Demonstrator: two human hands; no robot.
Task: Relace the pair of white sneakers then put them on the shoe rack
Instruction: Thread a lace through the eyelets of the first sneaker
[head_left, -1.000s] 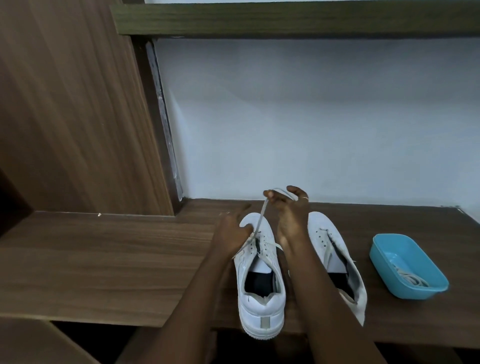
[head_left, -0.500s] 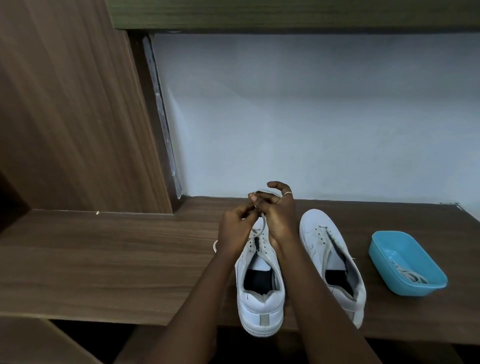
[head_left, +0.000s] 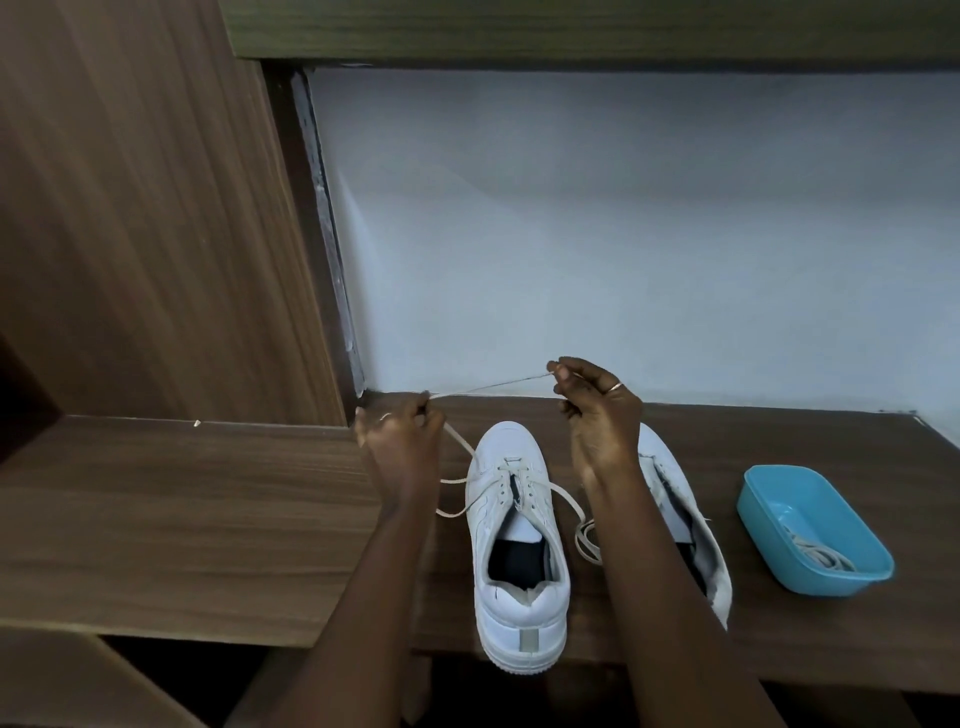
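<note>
Lace (head_left: 488, 387) runs tight between the two hands, above the toe of the sneaker (head_left: 519, 587). At the left, the left hand (head_left: 402, 441) has its fingers curled and pinches the lace; the right hand (head_left: 597, 410), with a ring (head_left: 615, 386), pinches it between thumb and forefinger, a little higher. From the left hand the lace drops to the front eyelets of the sneaker, and its loose end lies in a loop on the shelf (head_left: 182, 519) beside the right forearm. The sneaker stands on the shelf, heel toward the person and at the front edge. Just to the right lies the second sneaker (head_left: 670, 478), partly hidden behind the right arm. Further right a blue tub (head_left: 810, 525) holds a second lace (head_left: 821, 553)
</note>
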